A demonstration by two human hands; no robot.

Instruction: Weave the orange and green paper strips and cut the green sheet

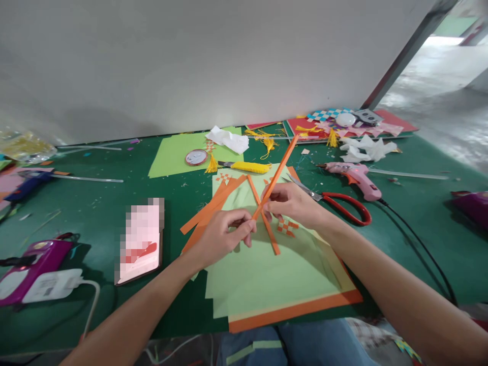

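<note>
An orange paper strip [281, 170] slants up and away from me, its near end pinched in my left hand [232, 229]. Farther up the same strip, my right hand [285, 203] has its fingers closed on it. A second orange strip [272, 236] crosses beneath, over the pale green paper sheets [267, 277]; whether my right fingers touch it I cannot tell. More orange strips [213, 208] lie left of my hands. A small orange-and-white checked woven piece [286, 227] rests on the paper just below my right hand.
Red-handled scissors [346, 203] and a pink glue gun [354, 175] with a cord lie on the right. A yellow cutter knife [249, 166] sits beyond the paper. To the left are a phone [141, 241] and a purple power strip [40, 259]. A grey partition [183, 61] stands behind.
</note>
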